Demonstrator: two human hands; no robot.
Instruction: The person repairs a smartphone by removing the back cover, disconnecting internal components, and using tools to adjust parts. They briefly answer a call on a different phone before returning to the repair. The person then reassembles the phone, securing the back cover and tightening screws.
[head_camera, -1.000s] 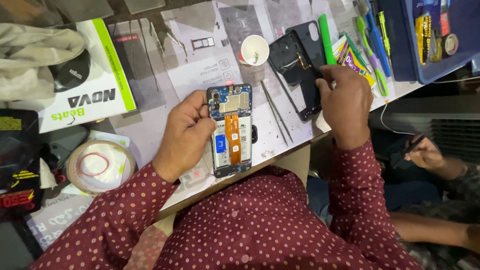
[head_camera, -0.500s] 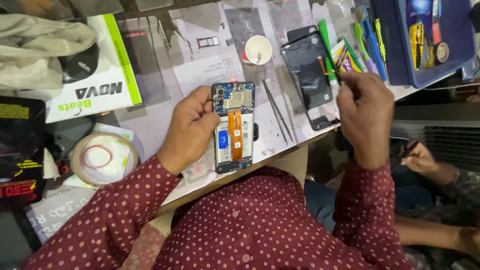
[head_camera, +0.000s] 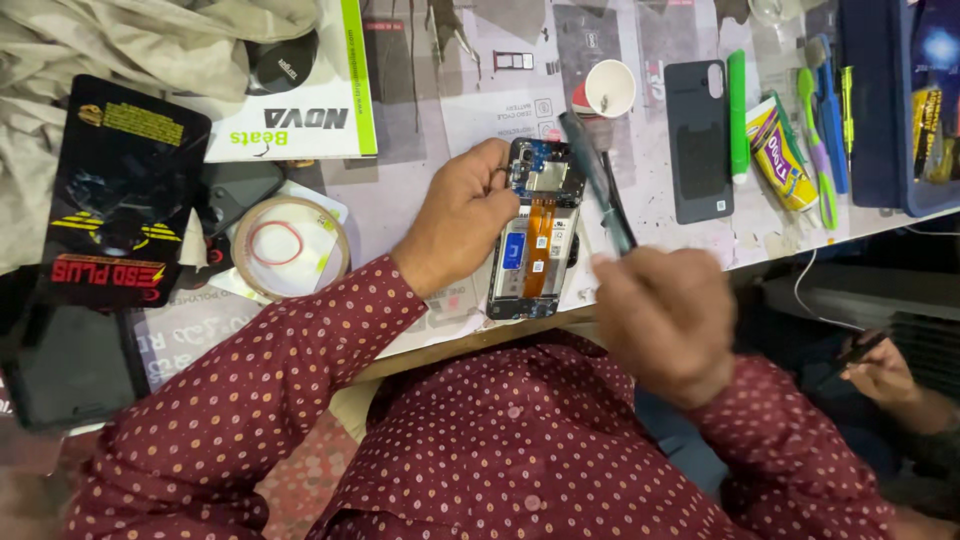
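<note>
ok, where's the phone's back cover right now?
Head view: back cover lies flat on the table, upper right, between the paper cup and the green marker, clear of both hands.

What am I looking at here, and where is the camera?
The camera sits on a person's head, looking down at their own bare hands above a cluttered workbench. The left hand steadies an opened smartphone with its back removed, circuit board and orange ribbon cable exposed. The right hand holds a thin tool, blurred, probably a screwdriver. Nearby lie the dark back cover, a small paper cup, a tape roll and a glue tube. Another person's hand shows lower right.
</note>
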